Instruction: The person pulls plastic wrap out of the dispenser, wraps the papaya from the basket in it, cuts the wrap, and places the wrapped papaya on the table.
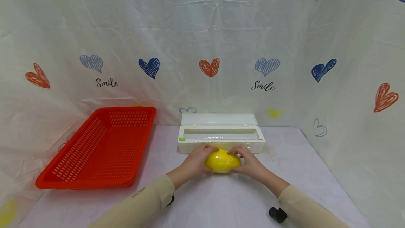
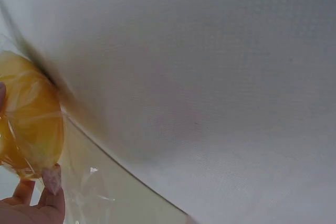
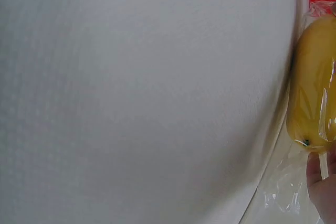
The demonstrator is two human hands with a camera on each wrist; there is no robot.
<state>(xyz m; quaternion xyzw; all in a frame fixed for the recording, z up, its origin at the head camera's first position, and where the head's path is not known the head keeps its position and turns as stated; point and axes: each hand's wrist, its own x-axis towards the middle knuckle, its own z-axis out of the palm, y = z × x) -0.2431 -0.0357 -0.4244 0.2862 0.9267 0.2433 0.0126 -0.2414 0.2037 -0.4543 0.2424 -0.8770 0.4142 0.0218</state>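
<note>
A yellow oval fruit sits low over the table, right in front of a white cling film dispenser. My left hand grips its left end, and my right hand holds the right end with curled fingers. Shiny clear cling film is wrapped about the fruit and stretches away past it in both wrist views. The right wrist view shows a small dark spot on one end of the fruit. The dispenser's lid stands raised, with the roll visible inside.
On the left, a red plastic basket with slotted walls lies on the pale table. A black object shows beside the right sleeve. Behind the table hangs a white sheet printed with hearts.
</note>
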